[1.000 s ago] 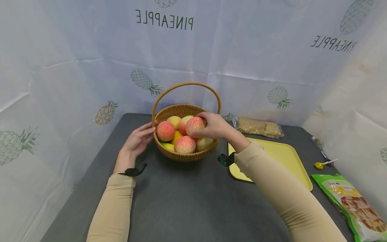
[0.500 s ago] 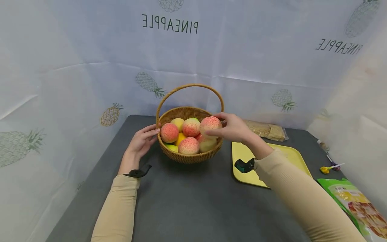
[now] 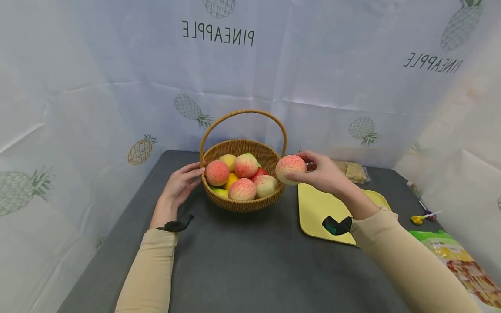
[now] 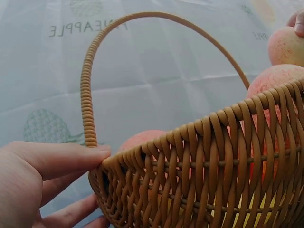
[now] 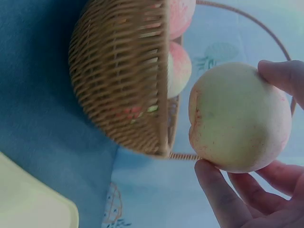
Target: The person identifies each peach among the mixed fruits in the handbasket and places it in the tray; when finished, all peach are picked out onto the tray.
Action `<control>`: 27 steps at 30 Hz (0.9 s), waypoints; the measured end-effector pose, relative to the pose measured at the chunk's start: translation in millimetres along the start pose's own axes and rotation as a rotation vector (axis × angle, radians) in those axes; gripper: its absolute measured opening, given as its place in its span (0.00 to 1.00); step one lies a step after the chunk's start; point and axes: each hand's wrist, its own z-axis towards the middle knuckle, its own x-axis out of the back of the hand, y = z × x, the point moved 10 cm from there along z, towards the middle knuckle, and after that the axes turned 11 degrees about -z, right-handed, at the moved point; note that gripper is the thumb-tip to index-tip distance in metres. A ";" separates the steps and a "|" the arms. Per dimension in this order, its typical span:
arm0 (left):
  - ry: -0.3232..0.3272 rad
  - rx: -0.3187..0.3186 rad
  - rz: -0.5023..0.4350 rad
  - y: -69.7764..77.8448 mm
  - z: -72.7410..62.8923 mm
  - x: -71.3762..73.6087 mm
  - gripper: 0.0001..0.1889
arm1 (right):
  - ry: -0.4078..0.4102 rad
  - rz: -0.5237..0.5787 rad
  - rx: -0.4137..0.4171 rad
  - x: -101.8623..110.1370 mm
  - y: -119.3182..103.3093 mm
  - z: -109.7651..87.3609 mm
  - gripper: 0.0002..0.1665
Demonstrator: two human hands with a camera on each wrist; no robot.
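Observation:
A brown wicker basket [image 3: 242, 206] with a tall arched handle holds several fruits, among them reddish peaches [image 3: 217, 173] and yellow fruits [image 3: 228, 161]. My left hand [image 3: 181, 186] grips the basket's left side at the foot of the handle; in the left wrist view the thumb [image 4: 71, 159] lies on the rim and the fingers are against the outer wall. Just off the right rim, my right hand [image 3: 322, 173] holds a pink-and-cream peach [image 3: 291, 169] in the air. The right wrist view shows that peach [image 5: 240, 116] pinched between thumb and fingertips, its pale side towards the camera.
A yellow tray [image 3: 318, 213] lies right of the basket, partly under the right forearm. Behind it is a clear packet [image 3: 354, 171] of tan contents. Lollipops [image 3: 418, 219] and a green food bag [image 3: 450, 252] lie along the right edge. A pineapple-print curtain [image 3: 313, 65] surrounds the dark table [image 3: 235, 256].
My right hand has carried the peach rightward from above the other fruits to beyond the basket's right rim, uncovering a red fruit. The left hand has stayed on the basket.

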 end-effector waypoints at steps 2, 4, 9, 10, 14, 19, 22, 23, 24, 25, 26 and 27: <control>0.001 0.002 0.007 -1.2 -0.3 0.9 0.27 | 0.001 0.000 -0.018 2.5 7.2 -2.4 0.41; -0.002 -0.003 0.015 -1.5 -0.4 1.5 0.27 | 0.003 -0.010 -0.033 5.6 13.6 -4.6 0.42; -0.005 -0.011 0.032 -0.9 -0.7 1.5 0.27 | 0.011 -0.042 -0.072 15.4 27.6 -8.8 0.41; -0.007 -0.011 0.036 -0.7 -0.7 1.5 0.28 | 0.013 -0.045 -0.078 17.4 30.3 -9.4 0.41; -0.005 -0.007 0.035 -1.1 0.1 1.7 0.29 | 0.017 -0.069 -0.103 24.0 43.7 -11.0 0.43; -0.006 -0.003 0.035 -2.1 1.6 1.3 0.27 | -0.006 -0.091 -0.137 25.5 67.0 -10.1 0.46; -0.002 -0.003 0.040 -2.7 2.1 1.1 0.26 | -0.022 -0.110 -0.139 23.6 80.0 -8.1 0.46; 0.000 -0.004 0.041 -3.0 2.3 1.0 0.26 | -0.025 -0.117 -0.135 22.9 83.6 -7.3 0.45; 0.002 -0.005 0.046 -3.1 2.6 1.0 0.26 | -0.027 -0.126 -0.131 22.2 87.3 -6.5 0.44; 0.005 -0.005 0.048 -3.0 2.7 1.4 0.26 | -0.029 -0.133 -0.126 21.3 90.0 -5.7 0.44; 0.007 -0.006 0.053 -2.8 2.8 1.8 0.26 | -0.029 -0.137 -0.120 20.3 92.7 -4.6 0.43; 0.009 -0.007 0.060 -2.6 2.9 2.1 0.26 | -0.031 -0.138 -0.116 19.1 95.6 -3.6 0.42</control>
